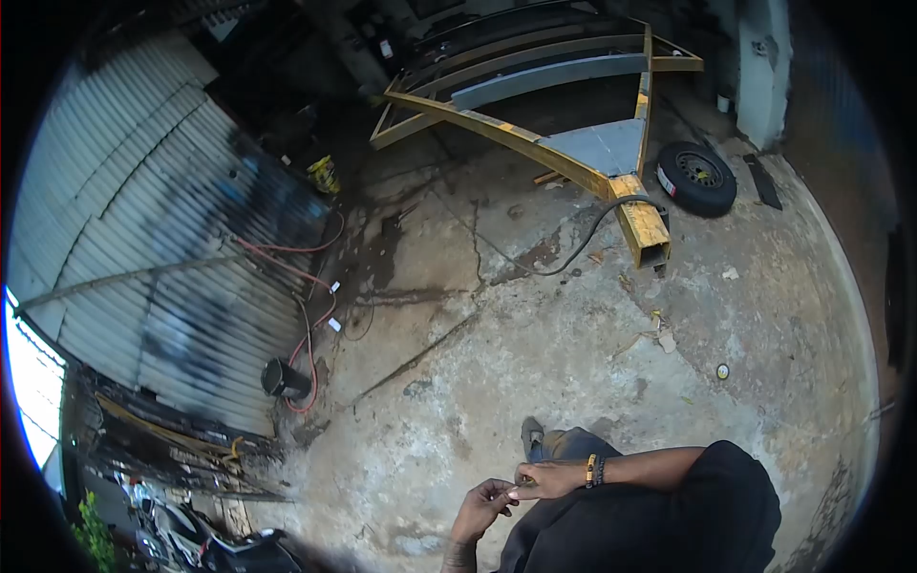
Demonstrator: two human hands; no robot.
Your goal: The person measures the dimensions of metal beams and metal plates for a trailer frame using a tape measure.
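Note:
Low in the head view, my left hand (480, 513) and my right hand (554, 480) meet in front of my dark shirt (630, 520). The fingers of both are bent and pinched together at the tips. A tiny pale spot shows between them, too small to name. Dark and yellow beaded bracelets (595, 471) circle my right wrist. Below the hands, one shoe (532, 435) stands on the stained concrete floor (430, 392).
A yellow metal trailer frame (516, 138) with a grey panel stands ahead. Beside it lies a wheel with a tyre (697, 179). A dark hose (583, 250) crosses the floor. Left are a black bucket (285, 379), a red hose (312, 358), corrugated sheeting (124, 210) and a motorcycle (210, 544).

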